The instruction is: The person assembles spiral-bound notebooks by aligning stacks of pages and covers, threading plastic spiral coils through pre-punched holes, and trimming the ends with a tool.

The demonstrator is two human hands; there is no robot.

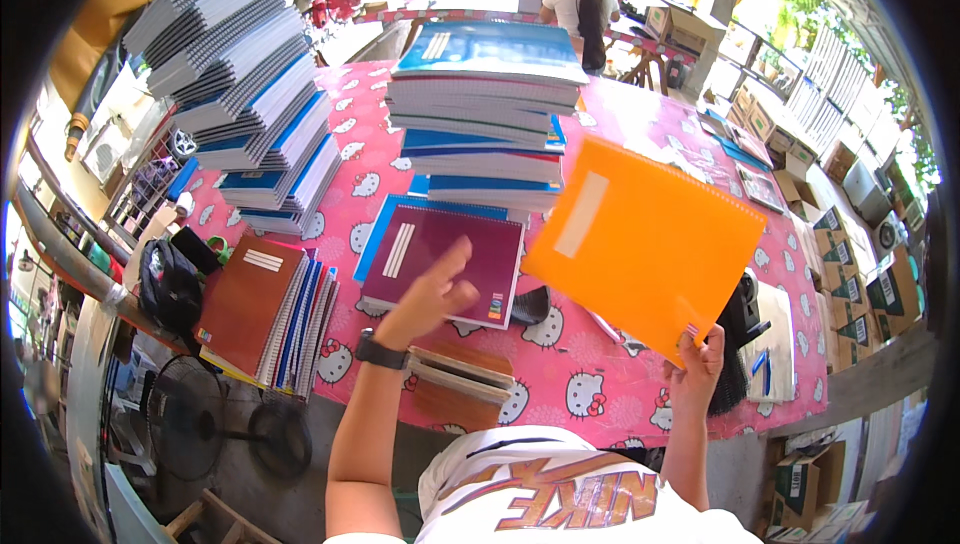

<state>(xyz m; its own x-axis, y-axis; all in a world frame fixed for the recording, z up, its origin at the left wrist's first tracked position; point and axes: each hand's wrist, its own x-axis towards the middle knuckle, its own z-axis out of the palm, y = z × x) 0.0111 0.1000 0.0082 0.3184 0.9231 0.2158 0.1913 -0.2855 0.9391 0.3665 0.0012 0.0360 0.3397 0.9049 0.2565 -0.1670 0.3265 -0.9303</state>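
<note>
My right hand (697, 359) grips an orange spiral notebook (655, 244) by its lower corner, holding it tilted above the right part of the table. Over a purple spiral notebook (455, 244), my left hand (432, 289) is open, fingers apart and slightly blurred, with nothing in it; whether it touches the cover I cannot tell. The purple notebook lies partly on a blue one (368, 242). Right behind them rises a tall stack of notebooks (485, 104) with a blue cover on top. A dark object (531, 306) peeks out between the purple and orange notebooks.
High piles of spiral notebooks (250, 94) stand at the left on the pink patterned tablecloth (350, 94). Nearer is a brown-covered stack (250, 289). A wooden block (460, 384) lies at the front edge. A fan (190, 414) stands below left. Another person (578, 4) is at a far table.
</note>
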